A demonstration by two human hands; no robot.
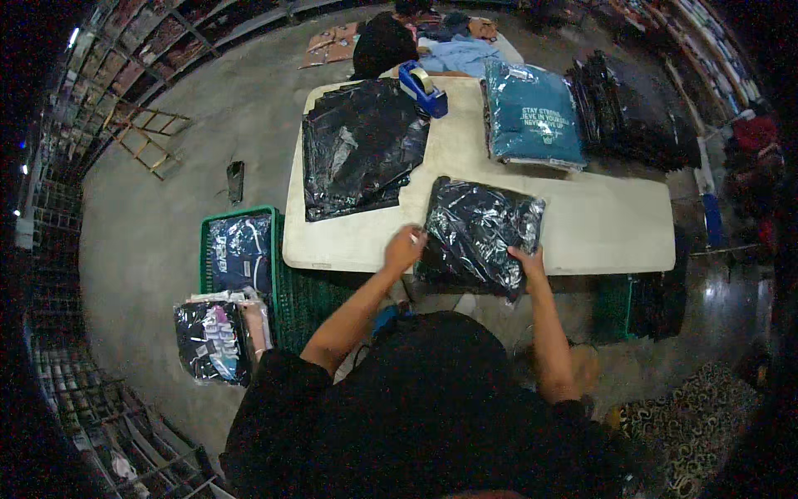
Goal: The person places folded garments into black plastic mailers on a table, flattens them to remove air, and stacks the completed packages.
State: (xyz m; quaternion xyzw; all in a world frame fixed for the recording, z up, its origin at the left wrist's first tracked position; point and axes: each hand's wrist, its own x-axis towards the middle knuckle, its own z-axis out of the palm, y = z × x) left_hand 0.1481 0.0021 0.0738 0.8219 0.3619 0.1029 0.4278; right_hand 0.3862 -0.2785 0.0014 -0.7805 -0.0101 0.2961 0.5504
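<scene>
A black garment in a clear plastic bag lies across the near edge of the pale table. My right hand grips its right side, thumb on top. At its left edge is my left hand, fingers bent against the plastic; whether they pinch it cannot be told. Beyond my left hand lies a stack of black plastic bags, with a blue tape dispenser at its far right corner. A pile of bagged garments, a teal one on top, sits at the table's far side.
A green plastic crate with bagged clothes stands left of the table, more bagged garments beside its near end. A wooden ladder-like frame lies farther left. Dark bags are piled at the far right. A person is beyond the table.
</scene>
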